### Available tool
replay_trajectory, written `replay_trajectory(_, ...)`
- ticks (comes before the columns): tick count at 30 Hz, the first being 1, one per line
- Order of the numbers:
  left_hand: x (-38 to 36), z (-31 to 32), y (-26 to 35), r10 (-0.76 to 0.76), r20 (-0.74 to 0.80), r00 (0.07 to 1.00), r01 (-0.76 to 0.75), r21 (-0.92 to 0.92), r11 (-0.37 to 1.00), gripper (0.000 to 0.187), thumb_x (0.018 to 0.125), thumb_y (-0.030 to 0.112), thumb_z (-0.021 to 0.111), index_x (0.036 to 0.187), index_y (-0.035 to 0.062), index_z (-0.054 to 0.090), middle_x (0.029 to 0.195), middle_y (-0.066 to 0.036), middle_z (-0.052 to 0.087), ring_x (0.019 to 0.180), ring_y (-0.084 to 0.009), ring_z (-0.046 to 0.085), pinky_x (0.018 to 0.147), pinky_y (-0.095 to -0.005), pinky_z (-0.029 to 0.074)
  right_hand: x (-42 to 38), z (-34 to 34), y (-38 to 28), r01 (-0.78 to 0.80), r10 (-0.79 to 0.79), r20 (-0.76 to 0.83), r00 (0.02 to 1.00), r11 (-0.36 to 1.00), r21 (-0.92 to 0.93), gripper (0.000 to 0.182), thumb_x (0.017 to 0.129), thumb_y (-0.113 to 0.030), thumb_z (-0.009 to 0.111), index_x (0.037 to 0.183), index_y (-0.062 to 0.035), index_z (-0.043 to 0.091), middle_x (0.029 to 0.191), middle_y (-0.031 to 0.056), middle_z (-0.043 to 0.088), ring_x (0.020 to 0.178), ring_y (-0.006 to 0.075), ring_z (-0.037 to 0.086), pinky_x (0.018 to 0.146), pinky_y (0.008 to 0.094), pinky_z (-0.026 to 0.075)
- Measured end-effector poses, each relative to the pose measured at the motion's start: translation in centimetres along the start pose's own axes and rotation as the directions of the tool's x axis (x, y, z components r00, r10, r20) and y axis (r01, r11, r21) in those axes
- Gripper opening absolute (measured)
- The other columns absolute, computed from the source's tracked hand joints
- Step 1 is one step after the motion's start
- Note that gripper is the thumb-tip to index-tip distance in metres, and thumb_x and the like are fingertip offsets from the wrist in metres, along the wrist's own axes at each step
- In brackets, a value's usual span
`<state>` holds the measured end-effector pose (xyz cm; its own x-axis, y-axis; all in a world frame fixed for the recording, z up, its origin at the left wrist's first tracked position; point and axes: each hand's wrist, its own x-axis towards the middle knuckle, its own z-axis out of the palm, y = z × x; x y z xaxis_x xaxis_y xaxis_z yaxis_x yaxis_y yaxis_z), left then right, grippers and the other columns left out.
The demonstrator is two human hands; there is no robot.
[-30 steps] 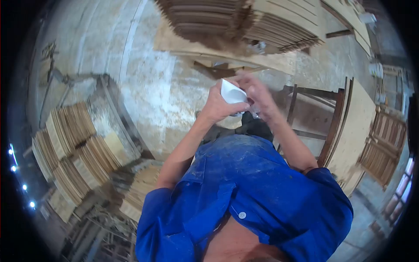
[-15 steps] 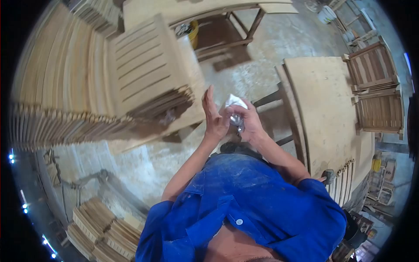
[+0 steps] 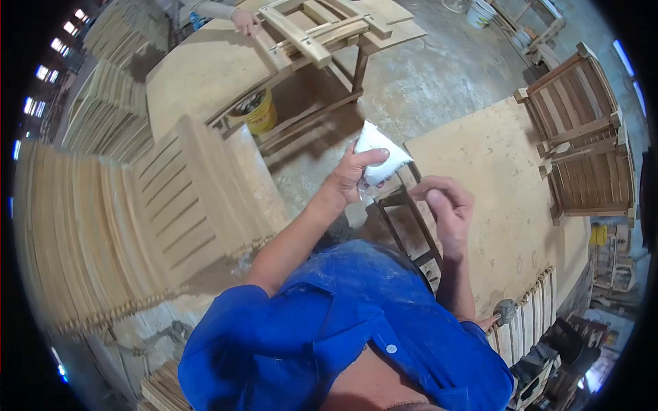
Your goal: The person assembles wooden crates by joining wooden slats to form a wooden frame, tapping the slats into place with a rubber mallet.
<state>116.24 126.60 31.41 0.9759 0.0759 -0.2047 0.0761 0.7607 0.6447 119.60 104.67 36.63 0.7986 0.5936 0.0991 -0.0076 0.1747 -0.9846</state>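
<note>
My left hand [image 3: 351, 172] is closed round a small plastic bag with white contents [image 3: 384, 155], its thumb lying across the front. Clear, crumpled plastic hangs from the lower end of the bag. Just to the right, apart from the bag, my right hand [image 3: 449, 211] is raised over the edge of a plywood-topped table [image 3: 473, 144]. Its fingers are curled in towards the thumb, and whatever they may hold cannot be made out.
Slatted wooden panels [image 3: 171, 198] are stacked at left. Behind, another person's hand [image 3: 245, 22] rests by a wooden frame [image 3: 308, 34] on a table. A yellow bucket [image 3: 260, 118] stands beneath. Slatted wooden pieces [image 3: 582, 137] lie on the right table; a dark-gloved hand [image 3: 505, 312] touches slats.
The white bag has passed from my right hand to my left, which was flat and open before. My right hand has moved away to the right. The view has turned, showing the other person.
</note>
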Motion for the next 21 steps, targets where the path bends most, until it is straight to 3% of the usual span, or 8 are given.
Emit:
replay_trajectory(1,1.9,-0.1,0.9,0.029,-0.001,1.0,-0.029,-0.014,0.999,0.032,0.08,0.014,0.075,0.106,0.0026,0.061,0.082,-0.01,0.068,0.058,-0.0171,0.065,0.042,-0.0265,0.051,1.8,-0.6,0.4,0.006,-0.006,-0.021,1.0,1.0,-0.004,0.023,0.093,-0.006,0.057,0.111,0.0042,0.067,0.101,0.0124,0.069,0.093,0.0182,0.068,0.084,0.0298,0.054)
replay_trajectory(3,5.5,-0.7,3.5,0.033,0.074,0.997,-0.033,0.003,0.999,0.032,0.079,0.014,0.075,0.105,0.002,0.061,0.082,-0.01,0.068,0.057,-0.0164,0.064,0.042,-0.0261,0.05,6.2,-1.1,1.4,0.039,-0.052,-0.208,0.977,0.997,-0.067,0.022,0.096,-0.009,0.058,0.111,0.0051,0.065,0.095,0.0114,0.069,0.086,0.0188,0.069,0.078,0.0297,0.055)
replay_trajectory(4,7.6,-1.3,5.2,0.048,0.132,0.99,-0.05,0.016,0.999,0.032,0.078,0.013,0.075,0.104,0.0014,0.062,0.082,-0.009,0.068,0.056,-0.0158,0.063,0.041,-0.0257,0.049,8.9,-1.0,2.1,0.046,-0.06,-0.224,0.973,0.997,-0.066,0.022,0.096,-0.009,0.058,0.111,0.0051,0.065,0.095,0.0114,0.069,0.086,0.0188,0.069,0.078,0.0297,0.055)
replay_trajectory(8,14.5,-3.9,11.0,0.058,0.192,0.98,-0.084,0.13,0.988,0.034,0.077,0.014,0.076,0.106,0.0012,0.062,0.088,-0.008,0.068,0.07,-0.0129,0.065,0.059,-0.0267,0.054,20.1,2.7,5.3,0.032,-0.03,-0.288,0.957,0.999,0.001,0.024,0.096,-0.015,0.063,0.11,0.0042,0.065,0.087,0.0092,0.068,0.077,0.0157,0.067,0.069,0.0277,0.055)
replay_trajectory(11,18.1,-6.2,15.0,0.003,0.22,0.975,-0.041,0.17,0.985,0.036,0.077,0.014,0.077,0.108,0.0021,0.061,0.093,-0.007,0.068,0.079,-0.013,0.066,0.069,-0.0282,0.055,26.6,4.4,7.4,-0.017,-0.008,-0.161,0.987,0.988,-0.154,0.018,0.094,-0.015,0.068,0.097,0.003,0.067,0.072,0.0049,0.065,0.061,0.0095,0.062,0.056,0.0244,0.051)
replay_trajectory(14,21.5,-9.3,18.2,-0.012,0.145,0.989,-0.014,0.177,0.984,0.038,0.076,0.013,0.077,0.109,0.003,0.06,0.095,-0.007,0.068,0.081,-0.014,0.066,0.071,-0.0288,0.055,31.9,6.4,6.0,-0.108,0.079,-0.185,0.98,0.982,-0.156,0.017,0.094,-0.014,0.067,0.092,0.003,0.068,0.069,0.0043,0.064,0.06,0.0098,0.062,0.055,0.0248,0.05)
replay_trajectory(21,25.9,-13.6,22.8,0.035,0.062,0.997,-0.047,0.204,0.978,0.044,0.071,0.013,0.081,0.109,0.0029,0.061,0.092,-0.004,0.066,0.081,-0.0121,0.064,0.073,-0.0268,0.053,40.0,6.2,7.1,-0.144,0.127,-0.112,0.986,0.975,-0.166,0.016,0.095,-0.013,0.064,0.09,0.0025,0.066,0.068,0.0034,0.062,0.059,0.0107,0.06,0.054,0.0256,0.05)
